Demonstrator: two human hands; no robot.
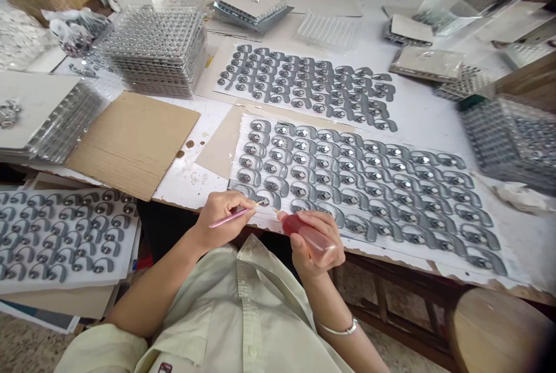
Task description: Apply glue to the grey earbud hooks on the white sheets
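My left hand [226, 215] is closed round a thin pink pen-like stick [230, 218], its tip over the near left corner of a sheet of parts. My right hand [320, 244] grips a squeeze bottle [309, 238] of reddish liquid, tilted so its fine nozzle points at the same corner. The two tips nearly meet above one curved grey metal part [266, 197] with a round shiny piece on it. Rows of the same grey parts cover the white sheet [512, 263] at the table's front edge. My right hand hides some of the nearest row.
Behind lies a second sheet of grey parts [304, 84]. A brown cardboard piece [134, 141] and a tall stack of clear trays [152, 51] are at left. More filled trays [512, 141] stand at right. Another loaded sheet [61, 234] lies lower left, and a round stool [499, 329] lower right.
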